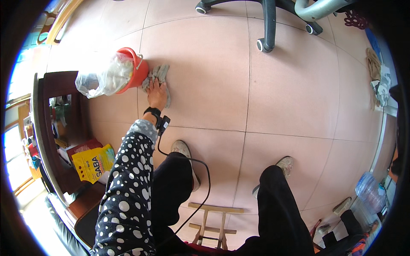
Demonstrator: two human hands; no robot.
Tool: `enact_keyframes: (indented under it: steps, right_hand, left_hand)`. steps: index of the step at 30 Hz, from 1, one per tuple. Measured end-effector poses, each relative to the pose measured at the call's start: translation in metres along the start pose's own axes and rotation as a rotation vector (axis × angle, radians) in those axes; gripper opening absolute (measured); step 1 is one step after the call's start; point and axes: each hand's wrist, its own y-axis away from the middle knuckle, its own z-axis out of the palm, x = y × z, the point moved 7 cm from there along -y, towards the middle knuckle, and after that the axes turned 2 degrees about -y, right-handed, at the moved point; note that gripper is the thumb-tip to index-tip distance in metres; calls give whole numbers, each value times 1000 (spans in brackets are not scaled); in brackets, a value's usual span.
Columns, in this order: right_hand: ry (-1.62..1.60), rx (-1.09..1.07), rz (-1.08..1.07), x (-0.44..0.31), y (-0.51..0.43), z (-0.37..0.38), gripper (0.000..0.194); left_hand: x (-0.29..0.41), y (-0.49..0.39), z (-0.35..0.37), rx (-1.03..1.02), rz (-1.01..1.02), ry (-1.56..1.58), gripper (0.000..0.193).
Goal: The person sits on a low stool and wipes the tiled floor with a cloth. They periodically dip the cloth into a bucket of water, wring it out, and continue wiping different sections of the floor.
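Note:
My left hand [157,95] is stretched forward, its fingers spread on a crumpled grey cloth [164,75] that lies on the tiled floor. Right beside the cloth, on its left, stands a red plastic bucket [140,72] with a metal handle, and a clear plastic bag [112,78] bulges out over its rim. A black strap with a small device [163,124] is around my left wrist, and a black cable [207,179] runs from it back between my legs. My right hand is out of view.
A swivel chair's wheeled base [269,28] stands at the far side. On the left is a dark wooden cabinet [61,83] with a yellow bag [93,163]. A wooden stool [216,209] is between my legs; a brush [342,206] and wrapped bottles [370,192] lie at the right.

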Motion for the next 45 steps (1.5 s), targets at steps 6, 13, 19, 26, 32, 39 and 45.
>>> enact_keyframes:
  steps: [6,13,19,26,32,39,45]
  right_hand:
    - [10,-171,0,5,-5,-1,24]
    - [34,20,141,2,-13,-1,23]
    - [15,-116,162,-1,-21,-6,22]
    - [5,41,132,-5,-1,11,15]
    - [-68,278,138,2,34,16,12]
    - [-143,331,236,9,75,19,17]
    - [-157,356,288,14,106,23,18]
  left_hand:
    - [25,-9,-13,-18,-264,181,76]
    - [90,-49,-28,-87,-52,133,75]
    - [224,47,-6,8,416,-22,67]
    - [287,233,14,-170,876,46,64]
    - [261,271,24,-165,1058,-53,68]
    - [270,272,28,-148,1041,-116,69]
    - [355,275,33,-133,1155,-164,69]
